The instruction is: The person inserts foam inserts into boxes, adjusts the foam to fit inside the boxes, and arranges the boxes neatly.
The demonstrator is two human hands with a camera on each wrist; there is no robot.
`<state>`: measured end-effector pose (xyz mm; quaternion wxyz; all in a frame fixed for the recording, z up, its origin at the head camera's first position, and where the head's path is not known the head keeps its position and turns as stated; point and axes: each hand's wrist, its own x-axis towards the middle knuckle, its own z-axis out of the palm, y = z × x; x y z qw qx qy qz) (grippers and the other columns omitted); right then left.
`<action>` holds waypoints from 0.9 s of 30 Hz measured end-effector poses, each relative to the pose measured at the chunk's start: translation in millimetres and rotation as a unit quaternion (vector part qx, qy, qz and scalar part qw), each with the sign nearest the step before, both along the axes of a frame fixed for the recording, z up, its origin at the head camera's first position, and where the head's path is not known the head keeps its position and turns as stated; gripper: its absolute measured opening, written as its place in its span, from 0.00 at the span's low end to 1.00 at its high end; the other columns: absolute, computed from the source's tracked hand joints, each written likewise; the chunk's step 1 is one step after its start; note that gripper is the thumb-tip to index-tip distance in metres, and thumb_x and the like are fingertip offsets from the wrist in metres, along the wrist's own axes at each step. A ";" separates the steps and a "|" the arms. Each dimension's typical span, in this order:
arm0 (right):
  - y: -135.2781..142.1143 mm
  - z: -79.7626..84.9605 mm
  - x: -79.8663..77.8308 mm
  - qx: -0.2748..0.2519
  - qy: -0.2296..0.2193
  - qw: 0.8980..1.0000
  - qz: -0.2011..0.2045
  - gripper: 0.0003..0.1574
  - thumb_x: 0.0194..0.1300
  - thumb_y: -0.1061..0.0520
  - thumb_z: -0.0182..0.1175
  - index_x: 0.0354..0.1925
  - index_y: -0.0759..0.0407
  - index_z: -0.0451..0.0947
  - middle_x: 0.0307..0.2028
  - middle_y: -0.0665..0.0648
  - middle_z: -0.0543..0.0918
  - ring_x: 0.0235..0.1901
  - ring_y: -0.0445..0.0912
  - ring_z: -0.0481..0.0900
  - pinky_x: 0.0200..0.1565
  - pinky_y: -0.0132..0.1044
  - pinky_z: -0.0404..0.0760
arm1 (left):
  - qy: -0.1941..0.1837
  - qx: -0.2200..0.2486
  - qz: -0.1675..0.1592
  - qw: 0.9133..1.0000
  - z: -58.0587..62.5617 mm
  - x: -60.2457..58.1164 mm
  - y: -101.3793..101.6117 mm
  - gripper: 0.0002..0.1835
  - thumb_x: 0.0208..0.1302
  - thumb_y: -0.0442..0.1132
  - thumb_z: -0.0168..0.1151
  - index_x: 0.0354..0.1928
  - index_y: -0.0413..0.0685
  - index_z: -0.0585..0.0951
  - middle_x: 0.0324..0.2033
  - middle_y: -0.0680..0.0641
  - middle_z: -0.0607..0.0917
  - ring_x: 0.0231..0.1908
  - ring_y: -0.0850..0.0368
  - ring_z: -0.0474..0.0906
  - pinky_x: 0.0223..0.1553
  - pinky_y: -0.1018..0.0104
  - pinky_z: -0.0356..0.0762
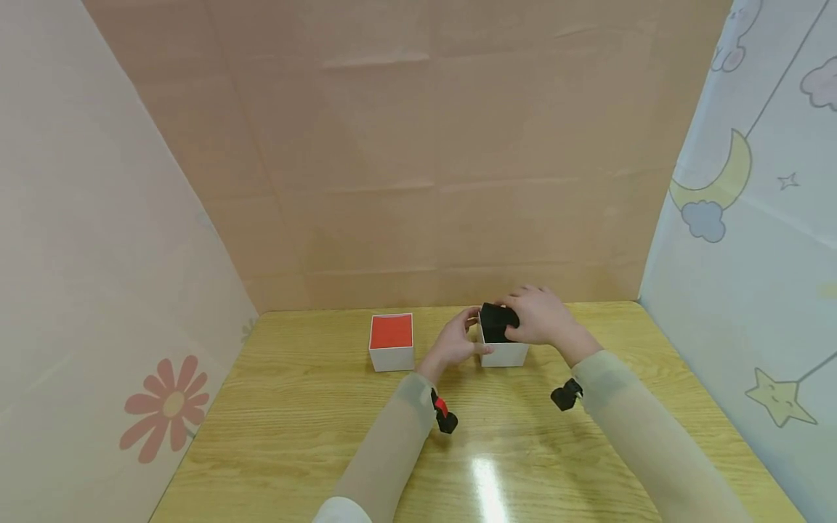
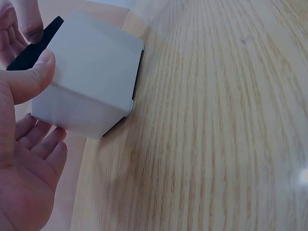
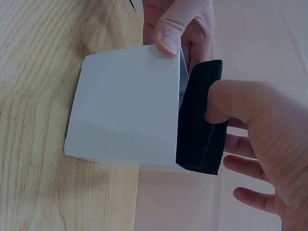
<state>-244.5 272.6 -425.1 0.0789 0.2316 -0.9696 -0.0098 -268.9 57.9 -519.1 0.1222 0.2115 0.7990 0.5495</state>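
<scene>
A small white box (image 1: 503, 355) stands on the table at centre right. My left hand (image 1: 454, 341) holds it at its left side, with the thumb (image 2: 33, 79) on the near wall and the fingers around the side. In the right wrist view a black foam-like block (image 3: 199, 125) sticks out of the box's open top, tilted, with a gap beside it. My right hand (image 1: 539, 317) pinches this block from above, the thumb on its near face. The block's lower part is hidden inside the box.
To the left stands a second white box (image 1: 392, 359) with a red piece (image 1: 391, 331) filling its top. A brown paper-like sheet (image 1: 431, 160) rises behind the wood-grain table (image 1: 294, 421). Patterned walls flank both sides.
</scene>
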 end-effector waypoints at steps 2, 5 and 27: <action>-1.7 0.4 0.8 0.008 -0.001 1.000 0.000 0.35 0.58 0.46 0.72 0.63 0.53 0.86 0.54 0.59 0.87 0.54 0.61 0.82 0.56 0.67 0.78 | 0.000 -0.002 0.000 1.000 0.2 0.0 0.0 0.50 0.59 0.39 0.83 0.81 0.54 0.67 0.75 0.51 0.74 0.75 0.46 0.69 0.74 0.42 0.67; -3.7 -0.5 1.5 0.016 -0.006 1.000 -0.002 0.33 0.58 0.47 0.71 0.62 0.54 0.87 0.53 0.58 0.87 0.53 0.60 0.81 0.55 0.65 0.79 | 0.000 -0.005 -0.001 1.000 0.1 -0.2 0.0 0.50 0.59 0.39 0.84 0.81 0.54 0.68 0.75 0.51 0.74 0.75 0.46 0.69 0.74 0.42 0.67; -3.7 -5.8 -2.4 0.013 0.034 0.999 0.024 0.18 0.58 0.51 0.72 0.48 0.54 0.92 0.42 0.54 0.91 0.47 0.57 0.84 0.48 0.62 0.82 | 0.006 -0.011 0.002 1.000 0.6 -2.2 0.4 0.49 0.59 0.39 0.84 0.81 0.53 0.68 0.75 0.49 0.74 0.75 0.46 0.70 0.74 0.44 0.67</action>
